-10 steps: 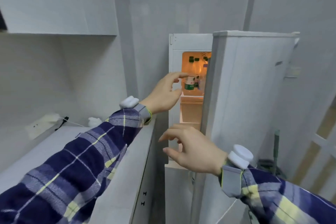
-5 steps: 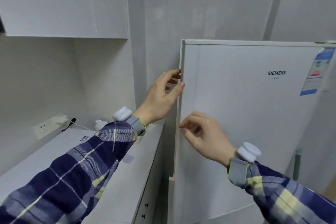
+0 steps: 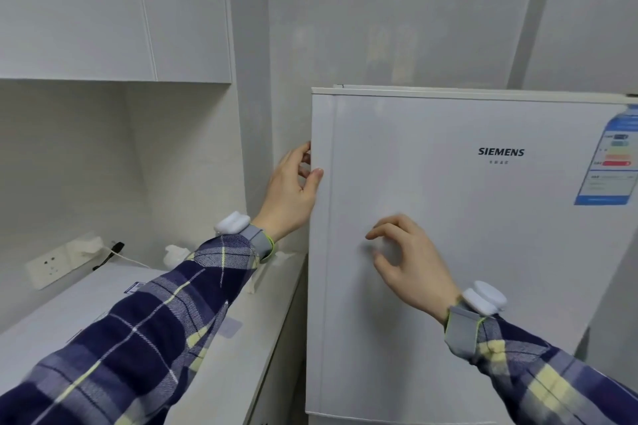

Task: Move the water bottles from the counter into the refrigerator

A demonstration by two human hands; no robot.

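From my head view the refrigerator (image 3: 448, 252) stands right of the counter (image 3: 114, 300), door closed. My left hand (image 3: 293, 193) grips the door's left edge, thumb on the front. My right hand (image 3: 411, 262) hovers loosely curled before the door, holding nothing. No bottles show.

We see the fridge (image 3: 448, 252), a white box with a flat, smooth door. The door is closed. Its left edge is right at the thumb and fingers of our left hand (image 3: 290, 193), and the front of the door is just past the fingertips of our right hand (image 3: 411, 262). The word SIEMENS is printed above and to the right of our right hand. We cannot see any water bottles.
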